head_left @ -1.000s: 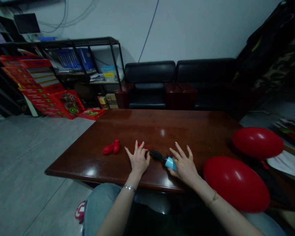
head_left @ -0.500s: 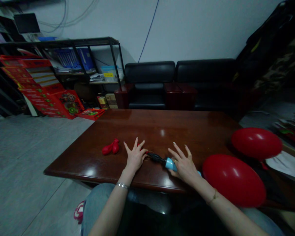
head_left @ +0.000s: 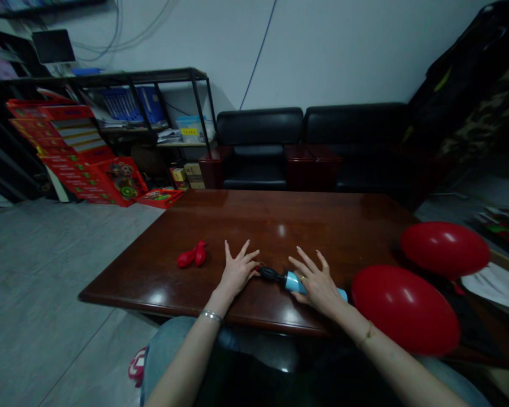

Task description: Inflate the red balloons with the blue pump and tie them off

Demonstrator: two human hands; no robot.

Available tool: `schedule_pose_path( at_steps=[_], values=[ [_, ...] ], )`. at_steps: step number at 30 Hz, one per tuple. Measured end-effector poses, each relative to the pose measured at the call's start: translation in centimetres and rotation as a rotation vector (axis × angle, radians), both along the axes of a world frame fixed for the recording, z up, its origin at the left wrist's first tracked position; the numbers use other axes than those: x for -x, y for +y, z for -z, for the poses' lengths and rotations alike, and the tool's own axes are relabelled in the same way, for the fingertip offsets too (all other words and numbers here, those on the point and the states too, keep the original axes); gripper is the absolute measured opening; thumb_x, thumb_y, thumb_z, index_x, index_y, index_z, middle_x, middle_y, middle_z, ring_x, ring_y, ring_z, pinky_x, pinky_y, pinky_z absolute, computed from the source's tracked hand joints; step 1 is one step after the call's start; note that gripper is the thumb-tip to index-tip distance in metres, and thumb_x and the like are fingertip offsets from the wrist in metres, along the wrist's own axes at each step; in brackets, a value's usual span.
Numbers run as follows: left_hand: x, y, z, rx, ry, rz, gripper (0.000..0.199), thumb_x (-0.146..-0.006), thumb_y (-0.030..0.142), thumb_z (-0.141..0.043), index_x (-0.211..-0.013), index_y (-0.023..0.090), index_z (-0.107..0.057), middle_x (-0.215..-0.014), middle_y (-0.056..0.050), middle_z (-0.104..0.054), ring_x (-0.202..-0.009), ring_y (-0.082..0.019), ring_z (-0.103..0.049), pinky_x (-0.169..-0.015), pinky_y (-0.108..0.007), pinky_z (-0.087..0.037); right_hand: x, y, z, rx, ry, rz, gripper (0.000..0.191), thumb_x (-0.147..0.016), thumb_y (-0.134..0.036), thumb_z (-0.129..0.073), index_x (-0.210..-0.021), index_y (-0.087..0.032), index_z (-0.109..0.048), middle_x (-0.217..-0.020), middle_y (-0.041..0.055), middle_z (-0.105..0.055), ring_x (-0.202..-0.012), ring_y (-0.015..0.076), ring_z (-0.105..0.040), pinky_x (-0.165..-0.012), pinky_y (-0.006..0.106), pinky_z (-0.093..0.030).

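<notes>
My left hand (head_left: 236, 275) is over the table with three fingers spread. Its thumb and index fingertip close on a small red piece (head_left: 257, 269), mostly hidden. This red piece meets the black ribbed end (head_left: 271, 275) of a light blue tube (head_left: 294, 282). My right hand (head_left: 319, 285) grips the tube between thumb and index finger, its other fingers raised. Two inflated red balloons lie to the right, a near one (head_left: 405, 308) beside my right wrist and a far one (head_left: 445, 249). Left of my left hand rests a small red twin-lobed balloon (head_left: 193, 256).
The brown wooden table (head_left: 275, 215) reaches toward black sofas (head_left: 261, 127) by the wall. Red boxes (head_left: 80, 152) are stacked at the left, near a shelf (head_left: 152, 76) of blue folders. White paper (head_left: 496, 282) lies beyond the balloons.
My left hand has shifted slightly right and turned, its fingertips nearer the tube's black end. The tube and my right hand stay almost in place. The view has tilted slightly.
</notes>
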State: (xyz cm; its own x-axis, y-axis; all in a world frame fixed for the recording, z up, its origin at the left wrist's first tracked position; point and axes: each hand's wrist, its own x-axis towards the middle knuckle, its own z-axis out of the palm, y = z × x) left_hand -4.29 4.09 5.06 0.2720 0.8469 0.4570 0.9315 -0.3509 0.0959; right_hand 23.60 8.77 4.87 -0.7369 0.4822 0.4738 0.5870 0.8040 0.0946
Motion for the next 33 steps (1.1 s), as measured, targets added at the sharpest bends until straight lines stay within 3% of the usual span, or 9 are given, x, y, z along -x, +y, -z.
schedule_pose_path(
  at_steps=[11,14,18,24,29,33],
  values=[
    [-1.9,-0.1,0.3,0.058,-0.078,0.106,0.028,-0.09,0.033,-0.064,-0.117,0.028,-0.066,-0.126,-0.008,-0.068,-0.142,-0.027,-0.039,-0.112,-0.068,0.015,-1.3,2.4,-0.6,0.046,-0.035,-0.111,0.031,-0.077,-0.039,-0.067,-0.101,-0.02,-0.071,-0.146,0.0081,-0.052,-0.147,0.0297,-0.028,-0.119,0.059,-0.011],
    [-2.1,0.0,0.1,0.054,-0.072,0.096,0.031,-0.089,0.036,-0.065,-0.12,0.03,-0.065,-0.124,-0.007,-0.069,-0.141,-0.027,-0.04,-0.111,-0.069,0.015,-1.7,3.0,-0.8,0.071,-0.031,-0.115,0.033,-0.077,-0.04,-0.067,-0.103,-0.02,-0.07,-0.147,0.009,-0.05,-0.147,0.0297,-0.027,-0.118,0.059,-0.013],
    [-2.0,-0.1,-0.9,0.06,-0.03,0.033,0.049,-0.084,0.042,-0.069,-0.131,0.03,-0.058,-0.132,-0.01,-0.064,-0.144,-0.031,-0.034,-0.109,-0.073,0.016,-2.4,3.8,-0.9,0.082,-0.026,-0.106,0.035,-0.078,-0.041,-0.066,-0.106,-0.021,-0.07,-0.148,0.0105,-0.049,-0.147,0.0307,-0.027,-0.117,0.06,-0.015],
    [-2.9,0.1,-1.5,0.037,0.021,0.035,0.012,-0.088,0.03,-0.067,-0.098,0.027,-0.072,-0.122,-0.005,-0.07,-0.14,-0.031,-0.042,-0.108,-0.072,0.022,-2.9,4.2,-0.8,0.092,-0.049,-0.142,0.035,-0.078,-0.042,-0.066,-0.106,-0.021,-0.07,-0.149,0.009,-0.048,-0.148,0.0297,-0.026,-0.117,0.058,-0.016],
    [-3.6,0.2,-1.5,0.022,0.019,0.057,0.008,-0.089,0.028,-0.065,-0.09,0.027,-0.073,-0.114,-0.003,-0.074,-0.138,-0.03,-0.045,-0.109,-0.071,0.022,-3.1,3.9,-0.6,0.051,-0.06,-0.116,0.04,-0.079,-0.045,-0.067,-0.11,-0.021,-0.069,-0.15,0.0091,-0.047,-0.147,0.0287,-0.028,-0.118,0.056,-0.018],
    [-3.2,-0.2,-1.6,-0.012,0.019,0.075,0.01,-0.089,0.027,-0.064,-0.092,0.029,-0.074,-0.113,-0.002,-0.074,-0.138,-0.029,-0.044,-0.113,-0.07,0.02,-3.6,2.5,-1.6,0.007,-0.072,-0.046,0.048,-0.083,-0.054,-0.064,-0.118,-0.022,-0.066,-0.151,0.0065,-0.045,-0.147,0.0278,-0.027,-0.118,0.055,-0.018]
  ],
)
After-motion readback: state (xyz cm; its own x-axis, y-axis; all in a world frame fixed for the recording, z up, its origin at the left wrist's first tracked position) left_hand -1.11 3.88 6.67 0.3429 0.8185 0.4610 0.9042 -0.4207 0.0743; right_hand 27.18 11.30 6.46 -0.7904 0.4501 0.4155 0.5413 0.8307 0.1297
